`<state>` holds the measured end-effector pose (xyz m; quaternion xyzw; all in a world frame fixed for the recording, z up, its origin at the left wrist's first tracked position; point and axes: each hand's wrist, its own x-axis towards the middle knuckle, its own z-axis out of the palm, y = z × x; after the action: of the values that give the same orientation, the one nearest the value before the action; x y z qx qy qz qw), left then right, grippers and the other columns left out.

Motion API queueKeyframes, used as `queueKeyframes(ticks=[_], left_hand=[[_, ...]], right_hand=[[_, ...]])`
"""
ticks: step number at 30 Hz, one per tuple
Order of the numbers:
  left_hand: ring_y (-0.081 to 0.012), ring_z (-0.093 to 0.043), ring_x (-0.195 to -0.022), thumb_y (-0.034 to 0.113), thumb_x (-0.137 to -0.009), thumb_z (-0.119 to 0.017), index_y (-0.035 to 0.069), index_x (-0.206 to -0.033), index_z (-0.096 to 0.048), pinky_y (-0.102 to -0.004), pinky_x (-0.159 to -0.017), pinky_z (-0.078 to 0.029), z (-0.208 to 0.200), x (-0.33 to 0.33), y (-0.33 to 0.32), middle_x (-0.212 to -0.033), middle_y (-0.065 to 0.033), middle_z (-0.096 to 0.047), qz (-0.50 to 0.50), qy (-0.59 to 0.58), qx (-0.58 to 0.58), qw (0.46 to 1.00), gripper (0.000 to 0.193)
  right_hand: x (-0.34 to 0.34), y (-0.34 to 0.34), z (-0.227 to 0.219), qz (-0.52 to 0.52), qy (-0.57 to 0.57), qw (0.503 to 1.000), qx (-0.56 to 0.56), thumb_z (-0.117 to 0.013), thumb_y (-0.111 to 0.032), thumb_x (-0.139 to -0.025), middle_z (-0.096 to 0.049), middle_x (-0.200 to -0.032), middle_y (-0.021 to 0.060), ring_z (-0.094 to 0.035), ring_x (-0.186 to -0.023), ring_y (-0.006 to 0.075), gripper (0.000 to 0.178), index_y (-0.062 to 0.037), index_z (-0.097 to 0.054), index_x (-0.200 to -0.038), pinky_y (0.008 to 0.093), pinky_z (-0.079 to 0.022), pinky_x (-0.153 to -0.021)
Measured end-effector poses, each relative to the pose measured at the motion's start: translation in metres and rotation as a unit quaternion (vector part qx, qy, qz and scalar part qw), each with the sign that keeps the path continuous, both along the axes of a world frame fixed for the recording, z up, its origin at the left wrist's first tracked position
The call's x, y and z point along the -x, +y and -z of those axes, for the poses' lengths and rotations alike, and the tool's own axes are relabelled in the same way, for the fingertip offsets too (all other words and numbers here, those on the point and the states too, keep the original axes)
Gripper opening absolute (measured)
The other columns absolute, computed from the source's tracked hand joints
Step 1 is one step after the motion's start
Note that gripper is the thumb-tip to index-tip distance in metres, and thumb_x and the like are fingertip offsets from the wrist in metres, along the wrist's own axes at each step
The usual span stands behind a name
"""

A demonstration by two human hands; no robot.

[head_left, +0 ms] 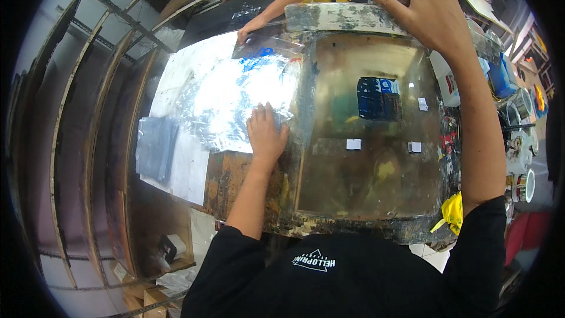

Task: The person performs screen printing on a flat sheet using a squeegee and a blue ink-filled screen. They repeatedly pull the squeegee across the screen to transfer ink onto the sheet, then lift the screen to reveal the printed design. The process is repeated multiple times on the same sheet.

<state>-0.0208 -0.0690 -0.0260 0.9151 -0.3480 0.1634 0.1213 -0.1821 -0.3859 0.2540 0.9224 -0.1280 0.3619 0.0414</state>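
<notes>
Grip-wise, from the head view: the right hand is wrapped over the far edge of the printing screen, fingers curled around what looks like a squeegee handle at the top rail, though I can't tell exactly how much of it sits inside the closed fingers. The left hand is flat and spread, palm down, pressing a shiny plastic sheet just left of the screen's frame. Nothing pinched there, only holding it down.

The screen lies on the paint-crusted table, with a dark blue patch and a few small white tape squares visible through the mesh. A second person's hand, from someone in a yellow shirt, touches the far corner of the same sheet.

What could go wrong, as I see it:
- The sheet is glossy and wrinkled, so a flat palm may not stop it sliding. If it creeps under the frame, any print lands off position.
- Two people on one sheet means one tug from the far side could shift it under the left hand.
- The right arm is stretched far over the frame, so pressure could be uneven across the mesh.
- Open ink cans sit close by the right elbow on the right side, easy to knock.
- Wet ink near the sleeve could smear.
</notes>
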Motion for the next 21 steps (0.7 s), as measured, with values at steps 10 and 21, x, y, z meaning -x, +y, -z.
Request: queueKeyframes(ticks=[10,21], left_hand=[[-0.0421,-0.067,-0.119,0.004,-0.093,-0.062,0.007,-0.134,-0.067,-0.0455,-0.095,-0.057,-0.028,0.045,-0.026,-0.13,-0.0196,-0.07,0.22,-0.006,0.093,0.971,0.042],[-0.0467,-0.027,-0.158,0.084,-0.094,-0.045,0.008,-0.16,-0.045,-0.0681,-0.126,-0.013,0.002,0.131,-0.142,-0.171,-0.0262,-0.029,0.355,0.12,-0.092,0.923,0.101]], right_hand=[[-0.002,-0.002,0.006,-0.022,-0.033,0.999,0.0,-0.063,-0.062,-0.095,-0.073,-0.082,0.0209,-0.069,-0.072,0.0394,0.063,-0.0011,-0.079,-0.098,0.0477,-0.052,-0.071],[0.011,0.008,-0.011,0.005,0.077,0.996,-0.04,-0.057,-0.066,-0.096,-0.073,-0.077,0.0194,-0.072,-0.076,0.0359,0.07,-0.0012,-0.077,-0.081,0.0498,-0.05,-0.086]])
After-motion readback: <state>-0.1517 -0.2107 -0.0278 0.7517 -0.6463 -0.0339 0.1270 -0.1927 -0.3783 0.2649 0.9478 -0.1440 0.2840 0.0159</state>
